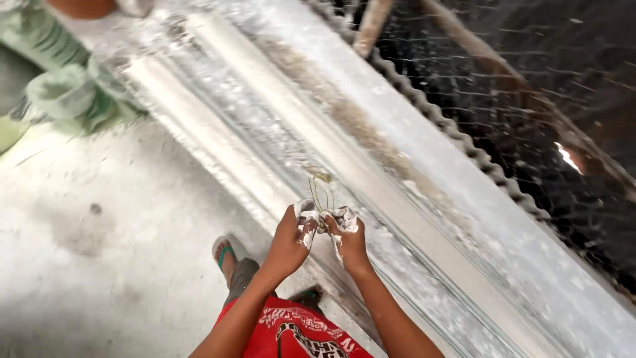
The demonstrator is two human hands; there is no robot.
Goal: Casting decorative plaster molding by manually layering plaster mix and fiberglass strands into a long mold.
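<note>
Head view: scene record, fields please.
left hand: coated in white plaster, fingers pinching fibre strands
right hand: plaster-coated, pinching the same strands
strands: thin, yellowish, looped up from between the hands
below hands: long white plaster moulding, wet, running diagonally
floor: white-dusted concrete
foot: in green sandal
upper left: green sacks

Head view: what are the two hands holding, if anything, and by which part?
Both the left hand and right hand, smeared with white plaster, pinch a small bundle of thin pale fibre strands by its lower end; the loops stick up free.
</note>
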